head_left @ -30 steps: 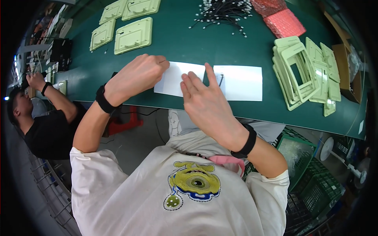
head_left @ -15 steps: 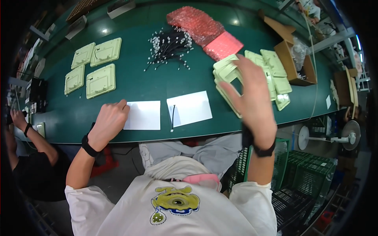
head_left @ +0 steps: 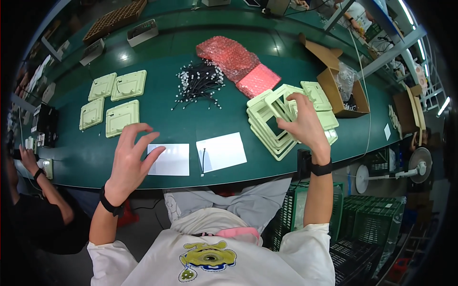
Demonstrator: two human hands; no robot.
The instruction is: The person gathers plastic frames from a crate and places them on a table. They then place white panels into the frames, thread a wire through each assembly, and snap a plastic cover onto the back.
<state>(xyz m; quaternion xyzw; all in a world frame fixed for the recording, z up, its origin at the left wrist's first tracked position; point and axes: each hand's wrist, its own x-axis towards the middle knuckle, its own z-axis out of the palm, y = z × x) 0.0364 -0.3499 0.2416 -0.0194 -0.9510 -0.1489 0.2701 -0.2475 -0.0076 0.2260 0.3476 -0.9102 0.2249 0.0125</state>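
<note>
Since the frame half a second ago, the left hand (head_left: 128, 164) has opened off the left sheet, and the top frame (head_left: 280, 91) has shifted with the right hand (head_left: 309, 125). At left, four pale green panels (head_left: 117, 112) lie spaced apart on the table (head_left: 157, 109), likely to avoid scuffing. Left-hand fingers are spread and empty beside the left sheet (head_left: 171, 161). The right sheet (head_left: 226, 151) lies flat, perhaps as a clean backing for its dark cable (head_left: 204, 159). At right, half-curled fingers apparently grip the top frame's rim, tilting it above the frame stack (head_left: 257, 123), probably to separate it.
</note>
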